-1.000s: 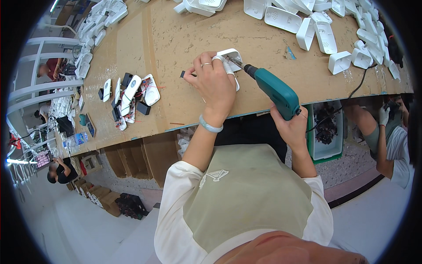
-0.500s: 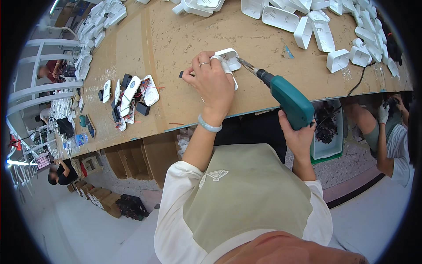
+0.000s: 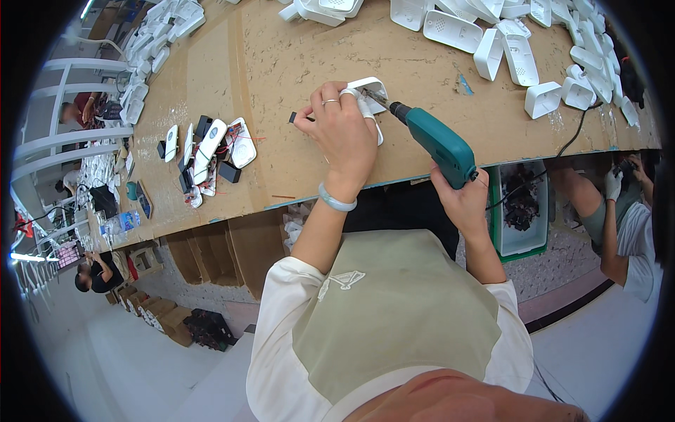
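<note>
Your right fingers (image 3: 441,183) grip one drill (image 3: 441,144); your left fingers (image 3: 329,98) clasp one white case (image 3: 375,85). Half a second ago, the drill stood farther right.

A long worktop (image 3: 281,53), surfaced with worn brown cardboard, runs across the room, its front edge bent by the lens and showing thin bluish strips. Below it, open cardboard boxes (image 3: 260,246) stand on a speckled grey floor (image 3: 573,250), which gives way to a pinkish border (image 3: 555,302) and a black skirting strip (image 3: 573,305) at the foot of a smooth, pale wall (image 3: 598,337). On the left, a beige stool (image 3: 145,261) sits near a row of smaller cartons (image 3: 172,321). Curved-looking white rails (image 3: 70,146) rise beyond, and a lit tube lamp (image 3: 28,258) glows at the far left.
</note>
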`<action>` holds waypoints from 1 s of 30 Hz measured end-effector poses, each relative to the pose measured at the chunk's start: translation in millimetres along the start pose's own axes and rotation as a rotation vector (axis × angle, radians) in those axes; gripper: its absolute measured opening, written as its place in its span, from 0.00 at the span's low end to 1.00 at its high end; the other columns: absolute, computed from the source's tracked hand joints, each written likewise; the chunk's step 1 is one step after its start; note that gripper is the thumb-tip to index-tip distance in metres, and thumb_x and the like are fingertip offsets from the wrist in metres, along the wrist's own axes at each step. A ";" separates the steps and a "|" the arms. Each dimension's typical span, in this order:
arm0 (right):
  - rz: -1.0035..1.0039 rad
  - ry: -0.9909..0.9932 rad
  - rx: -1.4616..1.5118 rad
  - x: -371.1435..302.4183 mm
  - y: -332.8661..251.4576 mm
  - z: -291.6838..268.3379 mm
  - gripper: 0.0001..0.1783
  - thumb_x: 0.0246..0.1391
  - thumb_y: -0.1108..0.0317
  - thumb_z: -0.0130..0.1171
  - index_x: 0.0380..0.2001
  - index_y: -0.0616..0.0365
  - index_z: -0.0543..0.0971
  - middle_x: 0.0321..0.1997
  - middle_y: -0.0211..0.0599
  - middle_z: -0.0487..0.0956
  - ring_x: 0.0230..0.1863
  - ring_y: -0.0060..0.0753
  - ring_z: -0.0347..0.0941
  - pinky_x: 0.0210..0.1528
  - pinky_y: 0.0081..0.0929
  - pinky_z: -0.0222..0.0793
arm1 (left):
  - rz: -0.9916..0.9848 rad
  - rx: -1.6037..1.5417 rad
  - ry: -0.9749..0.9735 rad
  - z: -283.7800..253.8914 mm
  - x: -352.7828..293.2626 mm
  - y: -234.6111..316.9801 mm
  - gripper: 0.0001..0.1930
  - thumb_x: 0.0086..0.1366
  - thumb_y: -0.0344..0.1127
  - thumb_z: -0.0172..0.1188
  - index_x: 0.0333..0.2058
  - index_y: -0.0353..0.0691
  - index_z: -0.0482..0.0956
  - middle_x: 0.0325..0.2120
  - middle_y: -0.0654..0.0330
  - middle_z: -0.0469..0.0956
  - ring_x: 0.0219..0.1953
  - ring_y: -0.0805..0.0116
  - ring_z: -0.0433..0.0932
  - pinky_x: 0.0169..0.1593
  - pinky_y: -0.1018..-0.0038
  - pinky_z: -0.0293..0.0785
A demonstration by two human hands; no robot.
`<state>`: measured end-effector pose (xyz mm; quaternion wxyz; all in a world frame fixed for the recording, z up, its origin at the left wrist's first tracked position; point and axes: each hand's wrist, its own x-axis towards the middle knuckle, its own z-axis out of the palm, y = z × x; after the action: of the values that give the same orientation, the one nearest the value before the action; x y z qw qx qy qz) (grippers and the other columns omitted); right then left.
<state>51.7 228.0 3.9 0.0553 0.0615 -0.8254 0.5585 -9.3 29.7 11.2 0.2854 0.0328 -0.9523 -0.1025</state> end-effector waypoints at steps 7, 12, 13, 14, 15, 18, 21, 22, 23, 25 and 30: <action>0.048 -0.034 -0.027 1.0 -4.6 -1.6 0.13 0.50 0.75 0.66 0.40 0.65 0.78 0.26 0.43 0.80 0.24 0.33 0.77 0.33 0.25 0.73 | 0.005 -0.013 -0.010 0.7 0.3 -0.8 0.09 0.44 0.23 0.58 0.28 0.34 0.80 0.44 0.61 0.75 0.51 0.61 0.70 0.53 0.59 0.53; 0.011 -0.013 -0.010 -0.7 -3.5 0.7 0.12 0.51 0.75 0.65 0.39 0.64 0.77 0.25 0.43 0.79 0.23 0.33 0.76 0.32 0.25 0.72 | -0.005 -0.023 -0.004 -0.3 0.6 -0.6 0.09 0.44 0.22 0.57 0.28 0.36 0.80 0.44 0.63 0.76 0.51 0.61 0.71 0.53 0.59 0.54; 0.009 -0.009 -0.015 -0.9 -3.3 0.7 0.12 0.51 0.75 0.65 0.39 0.63 0.77 0.25 0.43 0.79 0.23 0.33 0.76 0.32 0.25 0.72 | -0.005 -0.019 -0.004 -0.1 0.7 -0.7 0.09 0.44 0.22 0.57 0.28 0.36 0.80 0.44 0.63 0.76 0.51 0.61 0.71 0.53 0.59 0.54; 0.008 -0.009 -0.015 -0.8 -3.4 0.4 0.12 0.51 0.75 0.65 0.39 0.63 0.77 0.25 0.43 0.79 0.23 0.33 0.76 0.32 0.25 0.72 | -0.005 -0.015 -0.003 -0.1 0.7 -0.8 0.09 0.44 0.22 0.57 0.28 0.36 0.80 0.44 0.62 0.76 0.51 0.61 0.71 0.53 0.59 0.54; 0.013 -0.019 -0.023 -0.7 -3.6 -0.2 0.11 0.51 0.76 0.65 0.39 0.63 0.77 0.24 0.43 0.78 0.22 0.33 0.75 0.32 0.25 0.72 | -0.005 -0.015 -0.003 -0.1 0.6 -0.9 0.09 0.44 0.22 0.57 0.28 0.36 0.80 0.44 0.62 0.76 0.51 0.61 0.71 0.53 0.59 0.54; 0.014 -0.030 -0.034 -1.2 -2.8 -0.7 0.11 0.51 0.76 0.65 0.39 0.64 0.77 0.24 0.43 0.78 0.22 0.33 0.74 0.31 0.25 0.71 | -0.001 -0.026 0.003 -0.4 0.5 -0.8 0.09 0.44 0.22 0.57 0.27 0.36 0.80 0.44 0.62 0.76 0.51 0.61 0.71 0.53 0.59 0.54; 0.013 -0.022 -0.013 -3.3 -2.4 -1.2 0.11 0.51 0.76 0.65 0.38 0.64 0.77 0.24 0.42 0.78 0.22 0.31 0.73 0.31 0.25 0.71 | -0.002 -0.036 -0.037 -1.8 0.6 -0.1 0.11 0.43 0.24 0.60 0.30 0.33 0.80 0.44 0.60 0.74 0.53 0.60 0.69 0.54 0.58 0.53; 0.016 -0.013 0.010 -4.4 -2.4 -1.4 0.11 0.51 0.76 0.65 0.38 0.64 0.77 0.25 0.42 0.78 0.22 0.31 0.73 0.31 0.24 0.71 | -0.002 -0.032 -0.021 -1.7 1.0 -0.3 0.10 0.43 0.23 0.58 0.28 0.34 0.80 0.44 0.61 0.75 0.52 0.60 0.70 0.53 0.58 0.53; 0.016 -0.012 0.010 -5.7 -1.2 -2.0 0.11 0.51 0.76 0.65 0.38 0.64 0.77 0.25 0.42 0.78 0.22 0.31 0.73 0.31 0.24 0.71 | -0.002 -0.028 -0.006 -1.8 1.2 -0.5 0.09 0.43 0.22 0.57 0.27 0.36 0.79 0.43 0.61 0.76 0.51 0.61 0.71 0.53 0.59 0.54; -0.016 0.011 0.028 -8.5 2.1 -3.2 0.11 0.52 0.76 0.66 0.38 0.64 0.78 0.25 0.40 0.78 0.23 0.27 0.73 0.31 0.23 0.71 | -0.004 -0.032 -0.010 -2.2 1.3 -0.2 0.09 0.43 0.22 0.57 0.27 0.35 0.79 0.43 0.62 0.76 0.51 0.61 0.71 0.53 0.59 0.54; 0.017 0.026 0.041 -11.6 -5.0 -7.7 0.11 0.52 0.76 0.66 0.39 0.64 0.79 0.26 0.38 0.79 0.25 0.23 0.74 0.33 0.21 0.71 | -0.008 -0.035 -0.017 -2.7 0.9 -0.4 0.09 0.42 0.22 0.57 0.27 0.35 0.79 0.44 0.62 0.76 0.51 0.61 0.70 0.53 0.60 0.53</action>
<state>64.1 233.7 9.5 0.0601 0.0484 -0.8134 0.5766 -8.5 28.7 13.7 0.2774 0.0307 -0.9527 -0.1207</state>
